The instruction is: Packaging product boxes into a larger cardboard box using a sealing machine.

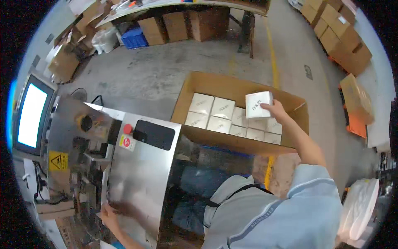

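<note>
My right hand (277,111) grips a small white box (256,104) with dark print on its top, holding it over the far right part of a large open cardboard carton (224,136). Inside the carton, several similar white boxes (202,103) stand in rows, the left ones sitting higher than those at the right. At the lower left, my left hand (110,216) is by the inner edge of a steel machine table (143,174). Its fingers are curled together; whatever they hold, if anything, is too small to make out.
On the steel table are a black phone-like slab (154,134) and a red push button (128,129). A lit screen (31,115) stands at the left, beside machine parts. Beyond lie a blue crate (134,38) and brown cartons (175,26) under a bench; more cartons (338,27) are stacked right.
</note>
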Available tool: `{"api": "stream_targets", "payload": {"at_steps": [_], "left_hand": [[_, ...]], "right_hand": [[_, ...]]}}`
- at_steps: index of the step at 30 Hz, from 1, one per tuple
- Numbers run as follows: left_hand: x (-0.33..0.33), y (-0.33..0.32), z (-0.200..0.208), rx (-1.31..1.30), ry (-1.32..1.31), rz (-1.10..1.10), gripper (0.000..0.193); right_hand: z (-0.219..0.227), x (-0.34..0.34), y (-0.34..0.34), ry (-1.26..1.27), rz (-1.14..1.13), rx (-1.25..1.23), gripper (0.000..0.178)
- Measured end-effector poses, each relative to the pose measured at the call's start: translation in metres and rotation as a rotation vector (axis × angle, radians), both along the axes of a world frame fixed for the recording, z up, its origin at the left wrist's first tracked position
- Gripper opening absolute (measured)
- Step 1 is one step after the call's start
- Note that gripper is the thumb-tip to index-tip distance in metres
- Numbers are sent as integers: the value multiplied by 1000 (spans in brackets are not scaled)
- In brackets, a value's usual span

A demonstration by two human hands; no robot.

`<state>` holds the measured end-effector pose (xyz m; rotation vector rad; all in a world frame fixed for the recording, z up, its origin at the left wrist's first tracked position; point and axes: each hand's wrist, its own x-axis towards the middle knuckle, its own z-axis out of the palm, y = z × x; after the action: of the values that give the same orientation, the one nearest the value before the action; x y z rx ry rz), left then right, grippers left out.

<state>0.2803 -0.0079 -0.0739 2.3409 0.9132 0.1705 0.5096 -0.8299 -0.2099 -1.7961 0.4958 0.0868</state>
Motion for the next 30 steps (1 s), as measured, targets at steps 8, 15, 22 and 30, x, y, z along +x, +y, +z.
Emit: {"api": "stream_targets", "payload": {"at_steps": [8,15,22,30], "left_hand": [[-60,-73,29,-243,-192,-98,49],[-209,-97,149,-109,-412,401,45],[-420,13,49,646,-187,332,48],[-296,55,18,399,-207,663,35]], "right_hand": [[-195,-43,-47,381,755,268,30],[-116,-7,53,474,1187,-643,48],[-15,54,119,-86,867,-729,39],[95,70,289,-486,993,-318,28]]}}
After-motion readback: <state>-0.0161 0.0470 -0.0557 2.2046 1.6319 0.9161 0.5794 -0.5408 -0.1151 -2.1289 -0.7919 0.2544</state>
